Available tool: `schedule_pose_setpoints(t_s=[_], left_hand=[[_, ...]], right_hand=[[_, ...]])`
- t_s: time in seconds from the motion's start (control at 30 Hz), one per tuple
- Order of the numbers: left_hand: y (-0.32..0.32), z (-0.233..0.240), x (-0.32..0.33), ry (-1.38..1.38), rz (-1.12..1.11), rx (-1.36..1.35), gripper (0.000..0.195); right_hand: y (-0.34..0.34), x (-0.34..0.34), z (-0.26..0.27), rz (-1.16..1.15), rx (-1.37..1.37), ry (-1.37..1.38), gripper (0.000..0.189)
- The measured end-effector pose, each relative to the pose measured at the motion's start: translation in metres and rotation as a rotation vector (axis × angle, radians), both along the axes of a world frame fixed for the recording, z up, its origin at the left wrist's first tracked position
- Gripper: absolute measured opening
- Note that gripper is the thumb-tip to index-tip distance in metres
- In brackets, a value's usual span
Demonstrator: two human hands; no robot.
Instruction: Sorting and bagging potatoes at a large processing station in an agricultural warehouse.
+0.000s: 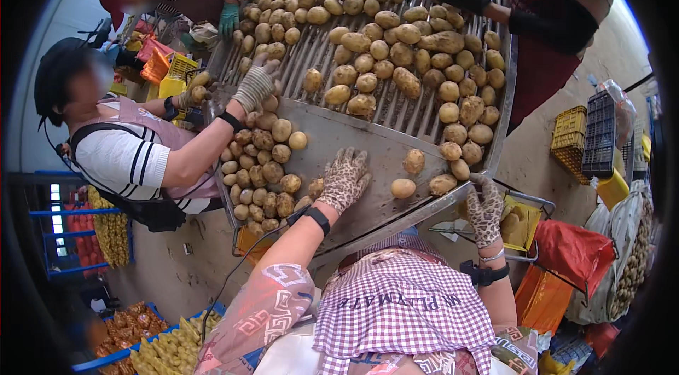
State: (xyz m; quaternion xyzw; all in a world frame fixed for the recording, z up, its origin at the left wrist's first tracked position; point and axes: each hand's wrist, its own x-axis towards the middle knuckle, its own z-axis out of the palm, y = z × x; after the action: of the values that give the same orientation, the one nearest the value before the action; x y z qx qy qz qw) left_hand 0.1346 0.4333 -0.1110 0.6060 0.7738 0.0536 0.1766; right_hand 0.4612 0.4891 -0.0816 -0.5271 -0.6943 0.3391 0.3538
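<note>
Potatoes lie spread over a metal roller table, with a smooth sheet-metal tray at its near end. My left hand, in a leopard-print glove, rests with fingers spread on the tray, beside a pile of potatoes on its left. My right hand, in a matching glove, is at the table's near right corner, above a yellow container; its fingertips are by the metal rim, and whether it holds something is unclear. Loose potatoes lie on the tray between my hands.
A co-worker at the left reaches over the table with gloved hands; others work at the far left and right. Red and orange bags hang at my right. Stacked crates stand beyond. Netted sacks lie behind at lower left.
</note>
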Motion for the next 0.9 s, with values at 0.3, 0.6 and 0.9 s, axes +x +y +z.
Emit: schedule_pose_setpoints(t_s=[0.3, 0.6, 0.9], left_hand=[[-0.001, 0.015, -0.069, -0.227, 0.195, 0.254, 0.036], [0.183, 0.006, -0.102, -0.184, 0.068, 0.272, 0.053], [0.106, 0.014, -0.089, -0.161, -0.098, 0.125, 0.046]], right_hand=[[-0.001, -0.158, 0.014, 0.596, -0.156, -0.856, 0.071], [0.071, -0.221, 0.024, 0.494, 0.055, -0.127, 0.033], [0.176, -0.279, 0.032, 0.331, 0.115, -0.631, 0.043]])
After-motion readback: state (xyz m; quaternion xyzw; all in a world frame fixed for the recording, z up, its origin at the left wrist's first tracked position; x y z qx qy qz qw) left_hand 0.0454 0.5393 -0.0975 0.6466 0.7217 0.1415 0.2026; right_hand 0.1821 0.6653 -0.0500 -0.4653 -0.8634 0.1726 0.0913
